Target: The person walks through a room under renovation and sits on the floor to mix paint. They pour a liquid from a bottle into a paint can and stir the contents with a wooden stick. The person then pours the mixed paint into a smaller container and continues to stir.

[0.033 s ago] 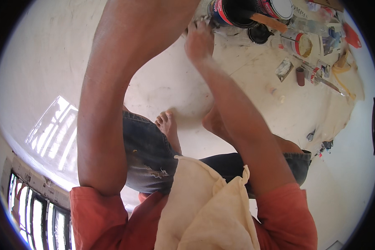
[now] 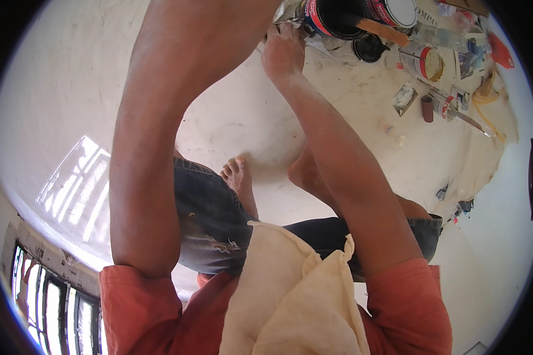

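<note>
One hand (image 2: pixel 283 52), the right, is beside a dark can (image 2: pixel 335 20); I cannot tell either grip.

i have the right hand (image 2: pixel 283 52) at twelve o'clock, fingers bent at or just beside a crumpled silvery sheet (image 2: pixel 289 10); i can't tell whether it grips. the left arm (image 2: pixel 154 136) climbs out past the top edge, so i can't see the left hand. toward one o'clock i see a dark open paint can (image 2: pixel 340 22), a wooden stick (image 2: pixel 385 33) overlapping its rim, and a black pot (image 2: pixel 370 48) near it. at two o'clock sit a red-rimmed can (image 2: pixel 433 64) and a maroon cylinder (image 2: pixel 427 109).
</note>
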A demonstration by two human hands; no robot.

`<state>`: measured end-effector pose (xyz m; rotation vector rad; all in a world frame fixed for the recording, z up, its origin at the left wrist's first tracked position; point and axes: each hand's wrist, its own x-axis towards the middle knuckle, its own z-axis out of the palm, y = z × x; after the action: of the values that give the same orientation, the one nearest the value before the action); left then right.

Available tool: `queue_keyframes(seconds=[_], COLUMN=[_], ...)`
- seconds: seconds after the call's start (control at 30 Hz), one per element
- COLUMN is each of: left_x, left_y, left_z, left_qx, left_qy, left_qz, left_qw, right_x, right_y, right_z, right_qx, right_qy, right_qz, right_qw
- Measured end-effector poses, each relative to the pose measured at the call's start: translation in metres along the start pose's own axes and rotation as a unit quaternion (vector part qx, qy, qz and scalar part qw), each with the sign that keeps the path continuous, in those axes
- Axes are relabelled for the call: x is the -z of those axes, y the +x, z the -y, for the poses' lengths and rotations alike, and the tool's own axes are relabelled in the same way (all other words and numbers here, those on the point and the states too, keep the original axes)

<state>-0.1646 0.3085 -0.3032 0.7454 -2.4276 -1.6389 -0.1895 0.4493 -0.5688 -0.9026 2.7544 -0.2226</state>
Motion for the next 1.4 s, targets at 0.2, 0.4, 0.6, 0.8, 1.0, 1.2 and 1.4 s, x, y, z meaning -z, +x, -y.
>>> queue_keyframes(seconds=[0.2, 0.4, 0.6, 0.8, 1.0, 1.2, 1.4], left_x=[-0.001, 0.004, -0.009, -0.024, -0.023, -0.019, -0.026], left_y=[0.002, 0.0, 0.007, 0.006, 0.015, 0.001, 0.01], left_z=[-0.014, -0.009, -0.011, -0.01, -0.023, -0.015, -0.009], left_qx=[0.054, 0.027, 0.012, 0.024, 0.098, -0.015, 0.004], left_qy=[0.105, 0.024, 0.066, 0.103, 0.086, 0.114, 0.052], left_qz=[-0.047, -0.017, 0.019, -0.02, 0.026, -0.022, 0.039], left_qw=[0.992, 0.999, 0.998, 0.994, 0.991, 0.993, 0.998], right_x=[-0.019, -0.009, -0.011, -0.019, 0.005, -0.005, -0.006], right_y=[-0.036, -0.011, -0.054, -0.105, -0.019, -0.092, -0.051], right_z=[0.02, 0.031, -0.028, -0.033, -0.056, -0.043, -0.072], right_qx=[0.027, -0.004, -0.056, -0.029, 0.009, 0.05, 0.046], right_qy=[-0.003, 0.013, 0.016, 0.001, -0.037, 0.059, 0.013], right_qz=[-0.044, -0.017, -0.023, -0.025, 0.003, -0.024, -0.006], right_qw=[0.999, 1.0, 0.998, 0.999, 0.999, 0.997, 0.999])
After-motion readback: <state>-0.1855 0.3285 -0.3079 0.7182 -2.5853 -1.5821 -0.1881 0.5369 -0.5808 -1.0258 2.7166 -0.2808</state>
